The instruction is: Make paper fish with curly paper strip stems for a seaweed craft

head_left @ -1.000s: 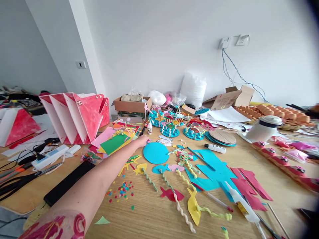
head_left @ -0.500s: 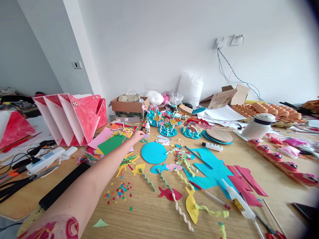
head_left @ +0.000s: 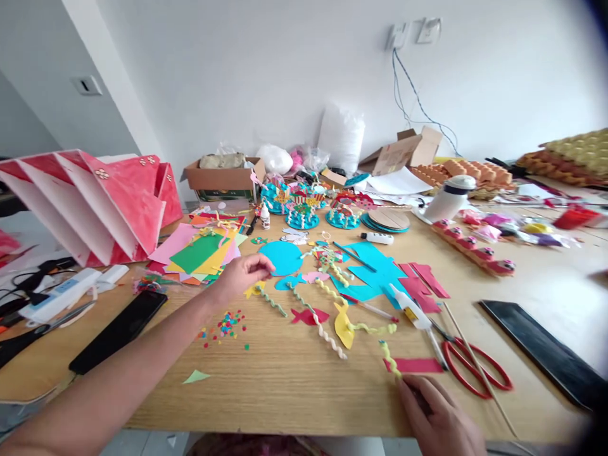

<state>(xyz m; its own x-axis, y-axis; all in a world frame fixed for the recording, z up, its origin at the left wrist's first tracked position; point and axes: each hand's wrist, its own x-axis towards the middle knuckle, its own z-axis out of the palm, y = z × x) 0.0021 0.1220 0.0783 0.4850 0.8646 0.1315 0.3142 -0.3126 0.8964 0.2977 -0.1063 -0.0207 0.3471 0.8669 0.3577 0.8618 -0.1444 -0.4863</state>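
My left hand (head_left: 247, 273) hovers over the table just left of the blue paper circle (head_left: 280, 258), its thumb and fingertips pinched; anything between them is too small to make out. At the front right, my right hand (head_left: 439, 415) has its fingers closed on the lower end of a twisted yellow-green strip (head_left: 388, 358). Beside that strip lies a red paper strip (head_left: 420, 365). Between the hands are a red paper fish (head_left: 311, 316) and a yellow paper fish (head_left: 342, 326), with curly twisted strips on them.
Red-handled scissors (head_left: 475, 367) and a thin stick lie right of my right hand, near a black tablet (head_left: 536, 348). Confetti dots (head_left: 230, 324) are scattered front left. Colored paper (head_left: 199, 253), a glue bottle (head_left: 265, 216) and finished blue-based crafts (head_left: 303, 218) stand farther back.
My left hand has drawn back toward me from beside the small glue bottle. My right hand has come into view at the front right, and the camera view has shifted.
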